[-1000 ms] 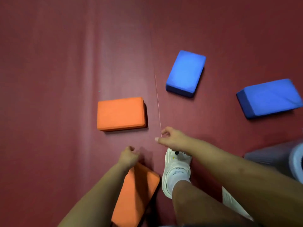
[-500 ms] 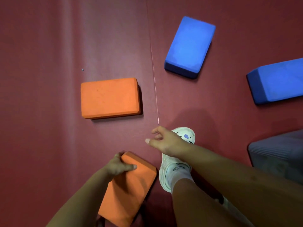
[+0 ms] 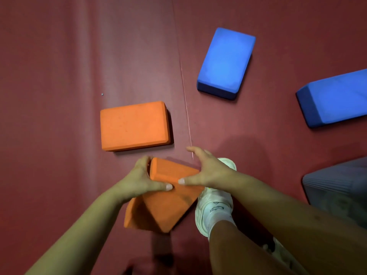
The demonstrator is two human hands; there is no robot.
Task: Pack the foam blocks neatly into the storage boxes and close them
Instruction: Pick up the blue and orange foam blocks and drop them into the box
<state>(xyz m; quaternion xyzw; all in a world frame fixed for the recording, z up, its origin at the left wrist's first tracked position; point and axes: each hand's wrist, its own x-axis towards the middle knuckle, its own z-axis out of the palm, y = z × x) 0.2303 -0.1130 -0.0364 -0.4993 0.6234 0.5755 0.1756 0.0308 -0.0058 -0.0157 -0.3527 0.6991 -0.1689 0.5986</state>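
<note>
both hands on the near orange block

left hand (image 3: 140, 178) grips the held orange block (image 3: 170, 197) from its left side: thumb runs flat across the top face, tip about mid-block, and the fingers curl round the far left corner. fingers sit close together, not splayed.

right hand (image 3: 206, 171) comes in from the right: thumb lies on the top face with its tip just short of the left thumb, the two nearly touching. the right fingers are spread and extend past the block's far right edge; cannot tell whether they wrap the side or just rest over it.

the block is tilted, one corner pointing down, its near end lower in view. can't tell if that end touches the floor (image 3: 59, 135).

second orange block (image 3: 135, 126) lies flat on the red floor just beyond the hands, apart from the held one, untouched.

blue block (image 3: 226, 60) lies flat further out to the right, angled. second blue block (image 3: 337, 98) is at the right edge, partly cut off by the frame. both well apart from the hands.

grey storage box (image 3: 337, 187) sits at the right edge, lower down, only partly in view; contents not readable.

white shoe (image 3: 215, 203) is just right of the held block, under the right forearm.
</note>
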